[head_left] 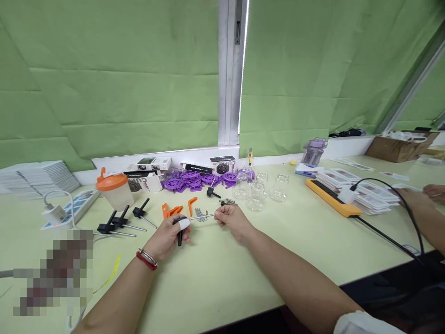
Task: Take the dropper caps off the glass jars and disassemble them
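My left hand (pixel 171 235), a white wrap on one finger, is closed round a black plastic handle (pixel 180 238). A thin metal rod (pixel 202 216) runs from this handle toward the right. At its far end the fingertips of my right hand (pixel 230 220) are pinched together; any small part between them is hidden. Just behind the rod lie several metal screws (pixel 200 213) and coil springs (pixel 228 202). Bright orange levers (pixel 173 211) are beside my left hand. Several similar black handles with rods (pixel 139 212) lie farther left.
Purple plastic parts (pixel 189 180) and printed boxes (pixel 223 165) stand behind. Glass jars (pixel 257 196), an orange-lidded cup (pixel 113 188) and an orange power strip (pixel 330 197) with a black cable surround the work area. Another person's hands (pixel 412 202) are at the right.
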`<state>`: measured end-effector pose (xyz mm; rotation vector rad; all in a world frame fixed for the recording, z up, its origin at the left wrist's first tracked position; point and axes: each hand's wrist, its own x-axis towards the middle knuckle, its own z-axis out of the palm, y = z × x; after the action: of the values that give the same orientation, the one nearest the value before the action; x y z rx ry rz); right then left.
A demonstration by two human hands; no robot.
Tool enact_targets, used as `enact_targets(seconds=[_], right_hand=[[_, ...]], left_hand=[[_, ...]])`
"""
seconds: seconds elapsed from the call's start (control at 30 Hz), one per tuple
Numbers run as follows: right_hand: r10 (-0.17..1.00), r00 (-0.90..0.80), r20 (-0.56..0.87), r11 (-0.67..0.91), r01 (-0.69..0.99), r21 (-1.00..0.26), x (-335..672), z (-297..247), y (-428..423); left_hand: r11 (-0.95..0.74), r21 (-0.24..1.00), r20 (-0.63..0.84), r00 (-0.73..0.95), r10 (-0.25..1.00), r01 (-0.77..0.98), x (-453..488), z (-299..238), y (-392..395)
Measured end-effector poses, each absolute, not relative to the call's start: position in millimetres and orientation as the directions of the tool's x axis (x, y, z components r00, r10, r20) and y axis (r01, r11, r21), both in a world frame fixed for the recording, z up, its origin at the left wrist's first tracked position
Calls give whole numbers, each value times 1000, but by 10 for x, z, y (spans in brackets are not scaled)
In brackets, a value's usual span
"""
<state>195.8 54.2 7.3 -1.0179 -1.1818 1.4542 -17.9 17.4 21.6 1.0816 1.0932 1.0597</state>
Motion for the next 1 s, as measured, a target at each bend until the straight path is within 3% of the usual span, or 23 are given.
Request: enact_targets(seconds=[0.3, 0.7, 1.0], right_hand=[[974, -182, -131, -148, -84, -985, 1949, 125, 490], [981, -186, -47, -18, 158, -987, 1940, 6, 566], [976, -215, -27, -12, 71, -997, 1941, 49, 538]], left_hand=[[163, 982, -149, 145, 978, -91, -167, 215, 171], [198, 973, -180, 146, 973, -116, -125, 174, 155], [207, 970, -193, 118, 974, -125, -136, 168, 163]])
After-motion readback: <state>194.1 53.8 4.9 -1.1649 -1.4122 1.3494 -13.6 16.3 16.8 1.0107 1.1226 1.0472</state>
